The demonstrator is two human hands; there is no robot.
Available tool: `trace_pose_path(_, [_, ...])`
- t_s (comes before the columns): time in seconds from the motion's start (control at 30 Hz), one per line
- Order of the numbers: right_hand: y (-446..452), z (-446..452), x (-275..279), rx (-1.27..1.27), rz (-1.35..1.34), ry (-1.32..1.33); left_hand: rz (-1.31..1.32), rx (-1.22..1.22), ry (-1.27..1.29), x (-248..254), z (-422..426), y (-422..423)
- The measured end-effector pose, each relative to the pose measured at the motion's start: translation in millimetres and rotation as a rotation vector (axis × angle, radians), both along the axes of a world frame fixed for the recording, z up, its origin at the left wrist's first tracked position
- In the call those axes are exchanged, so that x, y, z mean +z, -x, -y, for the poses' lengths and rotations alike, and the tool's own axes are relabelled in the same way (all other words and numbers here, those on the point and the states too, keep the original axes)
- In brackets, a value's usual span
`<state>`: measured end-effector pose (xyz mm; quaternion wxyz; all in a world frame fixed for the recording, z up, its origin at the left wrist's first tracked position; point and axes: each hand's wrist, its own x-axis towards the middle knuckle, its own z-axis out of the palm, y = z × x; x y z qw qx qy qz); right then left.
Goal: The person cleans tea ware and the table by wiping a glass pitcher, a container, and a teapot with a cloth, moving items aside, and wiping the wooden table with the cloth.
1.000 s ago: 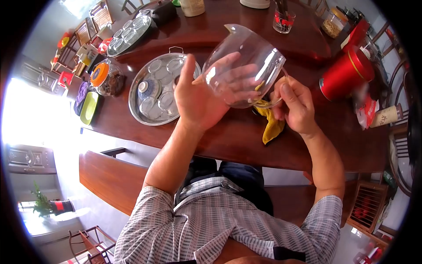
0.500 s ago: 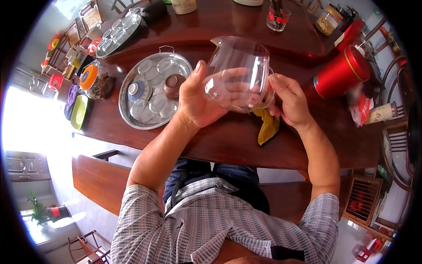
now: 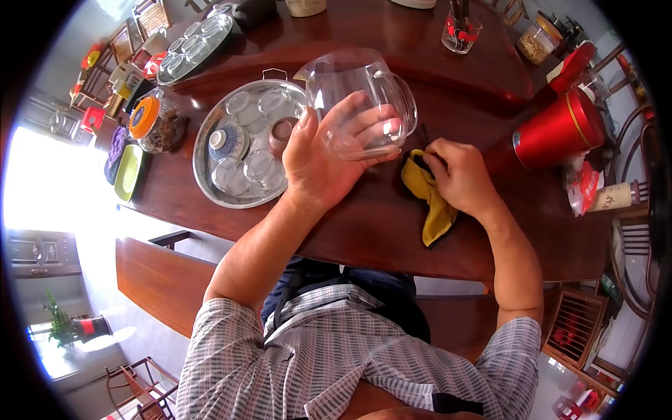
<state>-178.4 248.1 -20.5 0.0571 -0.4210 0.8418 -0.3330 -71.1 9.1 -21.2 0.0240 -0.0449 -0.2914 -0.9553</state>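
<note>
A clear glass pitcher (image 3: pixel 357 73) with a spout and a looped handle rests tilted on my left hand (image 3: pixel 318 157). The palm faces up, and its fingers show through the glass from behind and below. To the right, my right hand (image 3: pixel 462 175) is closed on a yellow cloth (image 3: pixel 434 210) with a dark underside, thumb and fingers pinching its upper part. The cloth's lower end drapes on the dark wooden table (image 3: pixel 350 217). Left of the pitcher sits a round metal tray (image 3: pixel 204 168) with several glass cups, a blue-white cup (image 3: pixel 225 140) and a brown cup (image 3: pixel 282 133).
A jar with an orange lid (image 3: pixel 150 124) and a green dish (image 3: pixel 128 173) stand at the left. A red canister (image 3: pixel 560 129) lies at the right. Farther back are a second tray of glasses (image 3: pixel 199 45), a glass with dark sticks (image 3: pixel 460 35) and a jar (image 3: pixel 539 40).
My right hand has let go of the pitcher, moved down and taken hold of the yellow cloth. The pitcher, now on my left hand alone, has shifted left and turned so its handle shows.
</note>
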Motion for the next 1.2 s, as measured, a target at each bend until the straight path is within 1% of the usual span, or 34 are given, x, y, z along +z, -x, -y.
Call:
trace_pose_path(0.03, [2.9,-0.8,-1.0,-0.014,0.040,0.018,-0.011,0.004,0.025,-0.5,-0.7,0.0])
trace_pose_path(0.13, [7.0,-0.8,-0.5,-0.037,-0.082,0.096,-0.026,0.008,0.089,-3.5,-3.3,1.2])
trace_pose_path(0.17, [7.2,0.4,1.5,-0.056,-0.045,0.191,-0.029,0.013,0.110,-4.0,-2.7,1.0])
trace_pose_path(0.23, [6.4,0.5,7.2,-0.097,0.030,0.379,0.001,0.001,0.107,-2.8,-3.7,-0.1])
trace_pose_path(0.33, [7.6,-4.1,15.8,-0.084,0.269,0.699,0.041,-0.010,0.087,-2.2,-6.6,-1.3])
trace_pose_path(0.4, [9.7,-12.8,23.1,-0.072,0.293,0.777,0.072,-0.025,0.084,-3.1,-8.9,-1.7])
trace_pose_path(0.47, [2.1,-13.9,29.3,-0.048,0.433,0.956,0.100,-0.038,0.093,-4.5,-12.0,-1.1])
trace_pose_path(0.57, [-10.6,-15.7,37.3,0.050,0.628,1.036,0.158,-0.094,0.001,-8.2,-18.2,0.2])
trace_pose_path(0.6, [-19.7,-11.1,41.2,-0.006,0.631,1.048,0.153,-0.131,-0.042,-9.2,-21.0,0.6])
trace_pose_path(0.67, [-32.6,-9.0,51.0,0.052,0.623,0.984,0.145,-0.198,-0.127,-10.0,-25.7,-0.2])
trace_pose_path(0.83, [-43.4,0.0,36.5,0.119,0.408,0.806,0.161,-0.296,-0.154,-15.2,-36.7,0.5])
trace_pose_path(0.87, [-45.6,2.7,33.9,0.076,0.301,0.742,0.175,-0.276,-0.138,-17.5,-37.7,1.0])
trace_pose_path(0.93, [-36.5,8.0,30.8,0.098,-0.102,0.642,0.202,-0.230,-0.109,-24.9,-36.9,0.3])
trace_pose_path(0.97, [-39.4,5.2,29.1,0.079,-0.014,0.606,0.186,-0.240,-0.097,-27.9,-34.9,1.3])
trace_pose_path(1.03, [-48.1,7.2,23.7,-0.047,0.034,0.588,0.178,-0.202,-0.060,-26.0,-36.2,0.5])
trace_pose_path(1.1, [-51.2,12.4,18.6,-0.116,0.096,0.595,0.181,-0.162,0.007,-21.6,-38.3,-0.8])
trace_pose_path(1.2, [-54.0,21.9,13.2,-0.136,0.222,0.670,0.203,-0.110,0.129,-13.7,-41.8,-2.4])
